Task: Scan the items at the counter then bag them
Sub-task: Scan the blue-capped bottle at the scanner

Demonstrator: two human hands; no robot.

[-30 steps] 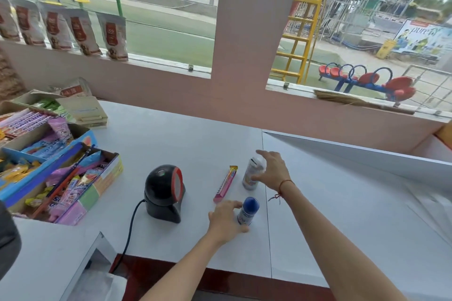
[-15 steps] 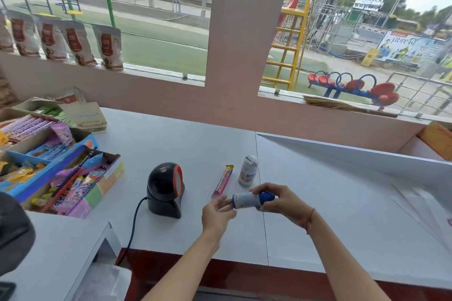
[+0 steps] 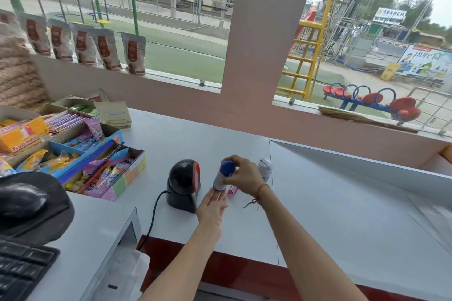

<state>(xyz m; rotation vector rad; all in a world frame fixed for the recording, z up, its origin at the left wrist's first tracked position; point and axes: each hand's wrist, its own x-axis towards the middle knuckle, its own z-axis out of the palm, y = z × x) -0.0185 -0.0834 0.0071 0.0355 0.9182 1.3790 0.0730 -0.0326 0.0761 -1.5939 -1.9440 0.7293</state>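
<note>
A small white bottle with a blue cap (image 3: 220, 176) is held upright just right of the black barcode scanner (image 3: 183, 184), facing its red-rimmed window. My right hand (image 3: 242, 175) grips the bottle near its cap. My left hand (image 3: 211, 206) supports it from below with the fingers under its base. Behind my right hand, a second small white bottle (image 3: 264, 169) stands on the counter. A pink candy stick (image 3: 231, 189) lies on the counter, mostly hidden by my hands.
Open boxes of sweets (image 3: 80, 154) fill the counter's left side. A black mouse on a pad (image 3: 23, 200) and a keyboard (image 3: 19, 269) sit at the near left. The scanner's cable (image 3: 152, 217) runs down to the counter's front edge. White bags (image 3: 430, 217) lie at the right.
The blue-capped bottle went from standing on the counter to lying sideways between both hands, then upright beside the scanner. My right hand left the other white bottle.
</note>
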